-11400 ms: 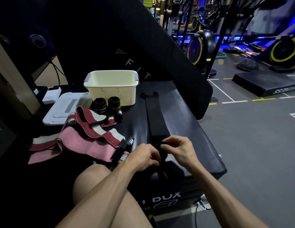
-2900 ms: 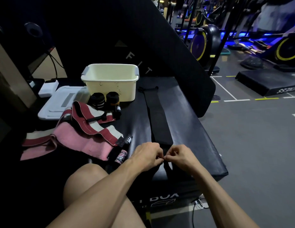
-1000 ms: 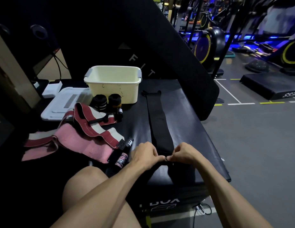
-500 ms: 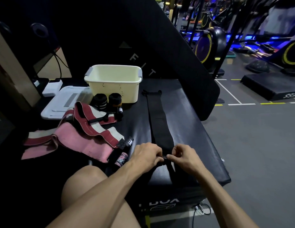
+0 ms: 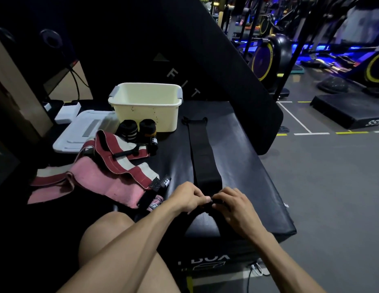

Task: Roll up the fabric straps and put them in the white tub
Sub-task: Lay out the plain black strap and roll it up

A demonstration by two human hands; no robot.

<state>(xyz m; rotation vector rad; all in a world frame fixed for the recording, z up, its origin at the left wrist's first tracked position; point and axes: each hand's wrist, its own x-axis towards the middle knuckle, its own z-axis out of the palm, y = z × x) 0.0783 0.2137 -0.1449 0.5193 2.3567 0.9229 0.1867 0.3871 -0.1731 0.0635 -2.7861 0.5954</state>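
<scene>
A long black fabric strap (image 5: 200, 152) lies stretched out on the black padded box (image 5: 243, 166), running from near the tub toward me. My left hand (image 5: 189, 197) and my right hand (image 5: 233, 205) meet at its near end, and both pinch the dark strap end between fingers and thumbs. The white tub (image 5: 145, 105) stands at the back of the box, with nothing visible in it. Two rolled black straps (image 5: 136, 130) sit right in front of the tub. A pile of loose pink, red and white straps (image 5: 104, 173) lies to the left.
A white lid (image 5: 81, 129) and a small white box (image 5: 67, 112) lie left of the tub. A slanted black panel (image 5: 216, 60) rises behind the box. My bare knee (image 5: 108, 233) is at the near edge. Grey gym floor and exercise bikes (image 5: 271, 56) are to the right.
Both hands have stayed at the strap's near end, working it with small finger movements. The stretched-out part of the strap looks unchanged over the last second.
</scene>
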